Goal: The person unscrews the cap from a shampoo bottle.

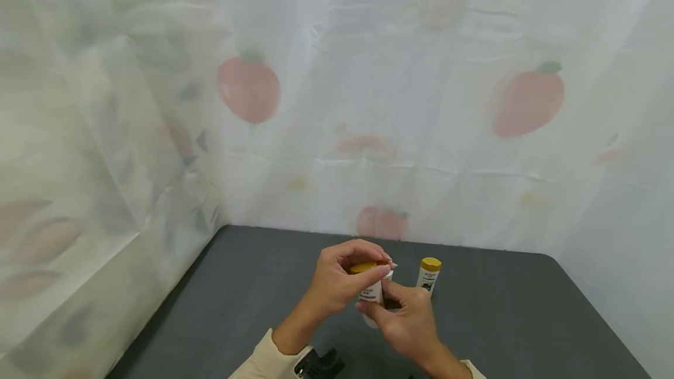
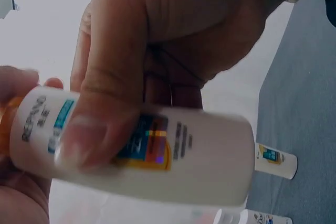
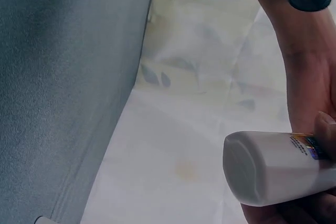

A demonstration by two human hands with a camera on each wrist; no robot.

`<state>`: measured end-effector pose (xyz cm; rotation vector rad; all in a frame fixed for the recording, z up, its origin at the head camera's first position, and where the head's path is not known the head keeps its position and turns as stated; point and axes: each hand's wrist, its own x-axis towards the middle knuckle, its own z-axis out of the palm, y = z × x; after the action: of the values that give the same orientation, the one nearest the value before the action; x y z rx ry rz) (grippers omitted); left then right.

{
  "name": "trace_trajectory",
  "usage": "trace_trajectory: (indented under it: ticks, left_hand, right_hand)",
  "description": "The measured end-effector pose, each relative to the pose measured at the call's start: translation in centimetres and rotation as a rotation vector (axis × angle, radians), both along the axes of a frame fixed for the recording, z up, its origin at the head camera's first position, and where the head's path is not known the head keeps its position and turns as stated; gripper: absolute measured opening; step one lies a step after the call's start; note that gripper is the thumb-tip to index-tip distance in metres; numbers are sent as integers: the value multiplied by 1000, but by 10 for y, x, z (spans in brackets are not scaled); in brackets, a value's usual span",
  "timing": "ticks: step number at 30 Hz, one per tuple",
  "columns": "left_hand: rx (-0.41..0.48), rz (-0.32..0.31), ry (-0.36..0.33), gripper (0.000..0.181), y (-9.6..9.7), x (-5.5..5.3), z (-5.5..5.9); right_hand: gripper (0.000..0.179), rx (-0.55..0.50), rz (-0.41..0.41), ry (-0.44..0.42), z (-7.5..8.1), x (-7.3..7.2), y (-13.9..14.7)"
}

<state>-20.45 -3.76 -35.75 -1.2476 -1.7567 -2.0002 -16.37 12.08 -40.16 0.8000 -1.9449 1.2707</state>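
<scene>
A white bottle with a gold-yellow cap is held between both hands above the dark table. My left hand curls round the top, its thumb by the cap and its fingers behind. Lower down, my right hand grips the body. In the left wrist view the bottle lies sideways, a thumb across its teal and orange label and fingers round the orange-looking cap at the left. The right wrist view shows the bottle's base; the cap is out of frame there.
Another white bottle with a gold cap stands behind the right hand. A further white item is mostly hidden by the hands. The grey table meets a fruit-print curtain at the back and left.
</scene>
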Motion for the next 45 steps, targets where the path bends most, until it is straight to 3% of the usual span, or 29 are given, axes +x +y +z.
trace_trajectory:
  ticks: [2, 5, 12, 14, 21, 30, 38, 45]
  left_hand:
    - [-5, 16, 6, 7, 2, 1, 0]
    - [7, -7, 31, 6, 2, 1, -2]
    - [33, -182, 38, 22, -10, 0, -7]
    - [35, -198, 44, 25, -12, -1, -8]
    - [67, -101, 80, 21, -10, 1, -13]
    - [44, -140, 131, 16, 0, 2, -9]
    - [54, -189, 108, 23, -7, 1, -10]
    - [30, -112, 99, 19, -5, 4, -8]
  right_hand:
    - [27, -9, 9, 0, 0, 1, 0]
    - [27, -18, 11, -5, 1, 2, 1]
    - [25, -32, -11, -68, 5, 5, 6]
    - [26, -27, -31, -83, 5, 7, 7]
    - [24, -14, 13, -64, 2, 10, 7]
    - [19, -23, 13, -49, 3, 9, 4]
    - [25, -16, -14, -62, 7, 11, 8]
    - [22, -8, -8, -68, 6, 17, 7]
